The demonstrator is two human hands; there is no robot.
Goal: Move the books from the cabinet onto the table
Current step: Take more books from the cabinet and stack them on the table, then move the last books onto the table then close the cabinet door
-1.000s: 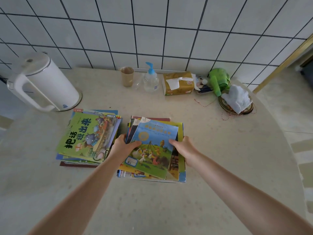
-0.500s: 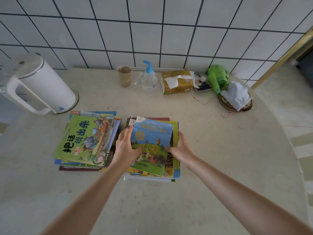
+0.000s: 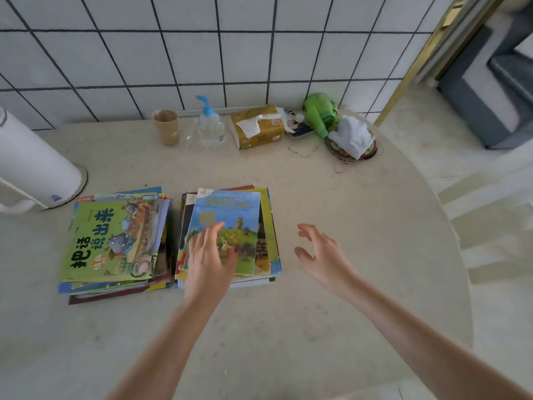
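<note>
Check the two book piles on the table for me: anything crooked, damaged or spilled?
Nothing spilled or damaged. Both piles are loosely squared: in the right stack the top blue book sits tilted, with lower books' edges fanning out. The left stack is also fanned. Left hand is over the blue book; right hand is off it, open.

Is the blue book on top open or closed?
Closed. The blue book lies flat, its front cover up, atop the right stack; no inside pages show.

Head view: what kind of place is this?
Probably a home kitchen or dining corner: a white tiled wall, an electric kettle and a tissue pack on a round-edged table that bears picture-book stacks.
</note>
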